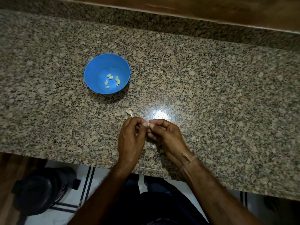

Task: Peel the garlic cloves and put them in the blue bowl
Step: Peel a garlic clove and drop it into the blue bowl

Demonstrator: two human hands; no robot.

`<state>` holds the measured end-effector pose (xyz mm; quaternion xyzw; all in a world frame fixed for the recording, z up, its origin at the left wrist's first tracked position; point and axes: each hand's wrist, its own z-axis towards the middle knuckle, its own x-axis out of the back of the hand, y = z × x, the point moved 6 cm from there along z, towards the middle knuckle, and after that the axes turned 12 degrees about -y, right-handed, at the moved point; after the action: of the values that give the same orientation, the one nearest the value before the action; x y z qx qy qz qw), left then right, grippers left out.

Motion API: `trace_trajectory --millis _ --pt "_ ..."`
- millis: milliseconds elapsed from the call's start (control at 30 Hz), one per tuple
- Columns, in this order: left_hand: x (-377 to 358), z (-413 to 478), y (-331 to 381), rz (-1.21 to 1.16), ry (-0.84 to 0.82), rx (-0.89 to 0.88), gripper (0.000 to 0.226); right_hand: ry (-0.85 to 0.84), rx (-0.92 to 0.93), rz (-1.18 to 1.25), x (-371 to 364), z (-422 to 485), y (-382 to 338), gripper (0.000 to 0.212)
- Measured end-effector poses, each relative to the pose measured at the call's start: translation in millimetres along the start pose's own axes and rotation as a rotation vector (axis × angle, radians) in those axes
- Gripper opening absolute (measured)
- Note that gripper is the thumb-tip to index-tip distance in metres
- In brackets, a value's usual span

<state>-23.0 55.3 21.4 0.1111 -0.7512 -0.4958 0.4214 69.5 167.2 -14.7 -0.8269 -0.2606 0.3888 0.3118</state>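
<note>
Left grip [131, 135] and right grip [165, 135], both bare hands, meet above the near part of the granite tabletop [211, 78], each pinching a small garlic clove [148, 125] between thumb and fingertips. The blue bowl [100, 67] stands well apart to the far left, holding several peeled cloves [111, 77]; a papery garlic stem [129, 111] lies just beyond the left grip

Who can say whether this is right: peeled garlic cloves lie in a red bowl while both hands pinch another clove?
The bowl is blue, not red, as the head view shows. The peeled garlic cloves do lie in it, while the left hand and right hand pinch another clove.
</note>
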Motion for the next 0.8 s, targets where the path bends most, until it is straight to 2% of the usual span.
trace_trajectory --millis 67,167,233,300,567,800 --pt "-3 -2 -8 -0.079 -0.009 0.079 0.009 0.021 -0.013 0.019 1 0 2 0.014" --pt "-1 -6 -15 -0.061 0.032 0.156 0.028 0.035 -0.006 -0.011 3 1 2 0.012" --pt "0 -6 -15 -0.06 0.05 0.172 0.022 0.04 -0.011 -0.02 3 0 3 0.011" --pt "0 -5 -11 -0.104 0.023 0.147 0.005 0.049 -0.032 -0.03 2 -1 4 0.011" --pt "-2 -9 -3 -0.122 0.002 0.075 0.011 0.046 -0.078 -0.016 2 -4 6 0.013" --pt "3 -12 11 0.194 0.018 -0.094 0.011 0.057 -0.086 -0.04 5 -5 8 0.021"
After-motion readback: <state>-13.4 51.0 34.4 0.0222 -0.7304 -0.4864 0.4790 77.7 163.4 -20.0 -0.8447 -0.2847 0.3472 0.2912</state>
